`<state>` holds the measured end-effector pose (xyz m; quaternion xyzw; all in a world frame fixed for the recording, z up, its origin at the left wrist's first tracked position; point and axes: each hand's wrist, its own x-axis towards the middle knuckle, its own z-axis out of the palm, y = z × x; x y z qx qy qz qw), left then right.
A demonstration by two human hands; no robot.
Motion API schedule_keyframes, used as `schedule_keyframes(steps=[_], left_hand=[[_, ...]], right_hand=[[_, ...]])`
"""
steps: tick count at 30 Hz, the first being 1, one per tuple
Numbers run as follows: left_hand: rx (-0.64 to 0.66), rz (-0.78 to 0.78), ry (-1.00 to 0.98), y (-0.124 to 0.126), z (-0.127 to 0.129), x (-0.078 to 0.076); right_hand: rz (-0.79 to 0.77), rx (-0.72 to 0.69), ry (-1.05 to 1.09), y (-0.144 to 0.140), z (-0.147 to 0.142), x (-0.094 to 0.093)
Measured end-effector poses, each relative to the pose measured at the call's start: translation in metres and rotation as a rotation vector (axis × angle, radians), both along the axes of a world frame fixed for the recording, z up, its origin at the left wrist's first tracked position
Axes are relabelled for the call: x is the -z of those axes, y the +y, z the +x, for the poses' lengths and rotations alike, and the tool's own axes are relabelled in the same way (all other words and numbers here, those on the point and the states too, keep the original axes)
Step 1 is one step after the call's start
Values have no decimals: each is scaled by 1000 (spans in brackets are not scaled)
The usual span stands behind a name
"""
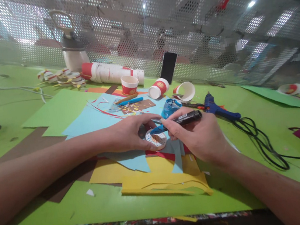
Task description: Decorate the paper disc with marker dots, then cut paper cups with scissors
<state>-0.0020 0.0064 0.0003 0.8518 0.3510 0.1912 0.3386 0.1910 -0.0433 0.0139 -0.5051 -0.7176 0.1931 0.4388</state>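
Yellow paper strips (165, 184) lie closest to me at the table's (41, 213) near edge, just under my wrists. My left hand (126, 134) curls around a small round paper disc (156, 139) and pins it on the blue sheet (95, 118), and my right hand (198, 135) is closed on a black marker (180, 120), tip down at the disc's rim. Beyond my knuckles: a blue glue gun (218, 108) and red-and-white paper cups (129, 84).
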Motion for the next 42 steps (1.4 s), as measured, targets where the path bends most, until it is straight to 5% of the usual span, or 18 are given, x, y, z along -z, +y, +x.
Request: schedule_keyframes(steps=[26,42], left_hand=[[30,24,-12,0,-1,1],[66,-14,-40,3,-2,3]], right_hand=[[-1,0,-44,-3,-2,-4],[146,-162,-223,-9,-4,-11]])
